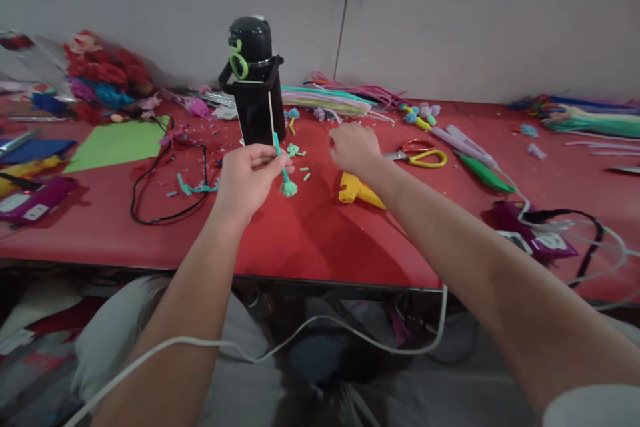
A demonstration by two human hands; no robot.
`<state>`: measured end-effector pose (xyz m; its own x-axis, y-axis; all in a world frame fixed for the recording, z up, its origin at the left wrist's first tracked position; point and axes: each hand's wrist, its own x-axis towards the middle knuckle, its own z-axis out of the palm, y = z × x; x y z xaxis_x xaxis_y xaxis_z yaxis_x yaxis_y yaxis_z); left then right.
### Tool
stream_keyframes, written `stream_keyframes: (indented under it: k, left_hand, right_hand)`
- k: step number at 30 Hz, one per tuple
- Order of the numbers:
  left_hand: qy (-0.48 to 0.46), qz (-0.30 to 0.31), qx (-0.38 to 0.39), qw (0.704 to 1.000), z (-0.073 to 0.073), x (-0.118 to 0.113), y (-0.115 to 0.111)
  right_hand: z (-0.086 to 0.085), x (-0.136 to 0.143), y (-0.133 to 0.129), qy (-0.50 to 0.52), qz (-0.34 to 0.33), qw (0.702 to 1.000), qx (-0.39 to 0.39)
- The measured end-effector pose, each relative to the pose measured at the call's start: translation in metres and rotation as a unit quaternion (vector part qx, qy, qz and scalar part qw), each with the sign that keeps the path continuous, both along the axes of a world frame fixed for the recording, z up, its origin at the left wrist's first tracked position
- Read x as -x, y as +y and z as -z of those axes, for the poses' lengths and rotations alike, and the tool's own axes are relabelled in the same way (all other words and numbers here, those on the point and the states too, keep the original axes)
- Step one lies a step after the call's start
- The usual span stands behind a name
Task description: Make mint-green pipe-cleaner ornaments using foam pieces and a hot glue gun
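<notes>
Between the thumb and fingers of my left hand (pixel 250 177) is a teal pipe cleaner (pixel 278 150) with a fluffy pale green tuft (pixel 289 188) at its lower end. My right hand (pixel 356 149) is over the table with its fingers curled down and away from me. What its fingertips hold, if anything, is hidden. Just below that hand lies a yellow glue gun (pixel 361 191), partly covered by my forearm. Scissors with red and yellow handles (pixel 425 155) lie to its right. Small green pipe cleaner snippets (pixel 295 150) are scattered between my hands.
A black bottle (pixel 251 40) with a phone (pixel 255 113) in front stands behind my left hand. Pipe cleaner bundles (pixel 345 100) lie along the wall. A black cable (pixel 150 220) loops at left beside green paper (pixel 117 143). A white cord (pixel 320 320) crosses below the table edge.
</notes>
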<state>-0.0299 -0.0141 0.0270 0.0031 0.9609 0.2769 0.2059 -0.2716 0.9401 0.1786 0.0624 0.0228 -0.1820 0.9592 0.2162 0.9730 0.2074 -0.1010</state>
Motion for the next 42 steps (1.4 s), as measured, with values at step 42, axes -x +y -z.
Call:
stream_keyframes:
  k: [42]
  left_hand:
    - [-0.076,0.178,0.113,0.975,0.029,-0.054,-0.015]
  right_hand:
    - [0.034,-0.080,-0.139,0.516,-0.090,0.849,0.065]
